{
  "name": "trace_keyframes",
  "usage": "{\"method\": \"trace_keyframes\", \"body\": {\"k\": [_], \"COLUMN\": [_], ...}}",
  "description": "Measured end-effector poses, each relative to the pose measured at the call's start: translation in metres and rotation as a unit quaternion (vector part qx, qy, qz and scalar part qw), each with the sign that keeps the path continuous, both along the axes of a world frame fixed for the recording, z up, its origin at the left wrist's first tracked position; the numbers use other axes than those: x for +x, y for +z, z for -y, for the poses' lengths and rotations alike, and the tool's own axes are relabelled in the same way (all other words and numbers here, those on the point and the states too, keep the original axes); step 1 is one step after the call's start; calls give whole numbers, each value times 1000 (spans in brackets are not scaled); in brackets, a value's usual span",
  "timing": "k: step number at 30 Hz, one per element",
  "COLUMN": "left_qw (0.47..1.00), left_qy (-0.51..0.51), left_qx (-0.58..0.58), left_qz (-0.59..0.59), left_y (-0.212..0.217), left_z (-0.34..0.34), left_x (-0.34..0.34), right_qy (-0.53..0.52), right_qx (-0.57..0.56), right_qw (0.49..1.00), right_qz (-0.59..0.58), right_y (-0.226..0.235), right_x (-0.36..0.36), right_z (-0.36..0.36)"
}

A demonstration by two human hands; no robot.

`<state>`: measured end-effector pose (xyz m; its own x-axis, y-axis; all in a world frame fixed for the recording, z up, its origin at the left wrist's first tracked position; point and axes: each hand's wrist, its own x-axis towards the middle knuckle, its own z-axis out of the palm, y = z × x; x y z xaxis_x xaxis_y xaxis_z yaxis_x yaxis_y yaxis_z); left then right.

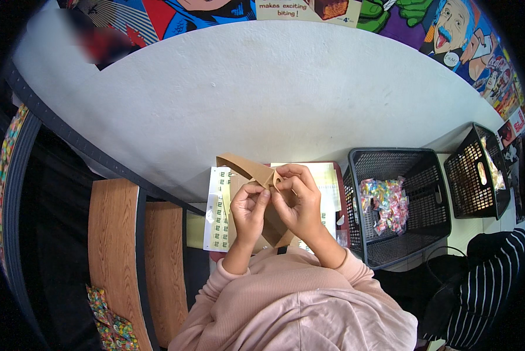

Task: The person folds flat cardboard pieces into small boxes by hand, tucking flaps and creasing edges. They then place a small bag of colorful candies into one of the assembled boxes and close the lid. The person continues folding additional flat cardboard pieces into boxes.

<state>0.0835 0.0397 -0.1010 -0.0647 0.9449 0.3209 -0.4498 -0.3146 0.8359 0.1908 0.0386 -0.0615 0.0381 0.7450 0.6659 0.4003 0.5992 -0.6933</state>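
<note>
A brown cardboard box (241,165), partly folded, is held up in front of my body, its long flap sticking out to the upper left. My left hand (249,213) pinches the near side of a folded corner between thumb and fingers. On the same corner, my right hand (299,199) grips the edge from the right, fingers curled over it. The fingertips of both hands almost meet there. Beneath the box lies a white sheet of printed labels (218,205), partly covered by my left hand and the cardboard.
To the right stands a black plastic basket (398,248) holding wrapped sweets (385,205). Another black basket (470,175) with golden packets is farther right. Wooden shelves (113,234) with colourful packets (113,322) are on the left. A white wall (274,93) rises behind the work surface.
</note>
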Motion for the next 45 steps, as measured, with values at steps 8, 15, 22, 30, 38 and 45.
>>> {"method": "trace_keyframes", "body": {"k": [8,15,22,30,38,45], "left_qw": [999,997,995,995,984,981], "left_qy": [-17,55,80,76,-35,-42], "left_qx": [-40,-49,-19,-19,-131,-147], "left_qz": [24,-6,-48,-61,113,121], "left_y": [1,-14,-6,-10,0,-18], "left_z": [1,2,6,5,0,-8], "left_x": [1,6,12,12,13,5], "right_qy": [-7,-13,-43,-47,-60,-103], "right_qx": [13,12,44,37,78,44], "right_qw": [1000,997,997,998,991,980], "right_qz": [-1,-70,-35,-2,93,163], "right_y": [-8,-20,-24,-23,-32,-36], "right_x": [0,-5,-10,-9,-2,-5], "right_z": [-4,0,4,1,-6,10]}}
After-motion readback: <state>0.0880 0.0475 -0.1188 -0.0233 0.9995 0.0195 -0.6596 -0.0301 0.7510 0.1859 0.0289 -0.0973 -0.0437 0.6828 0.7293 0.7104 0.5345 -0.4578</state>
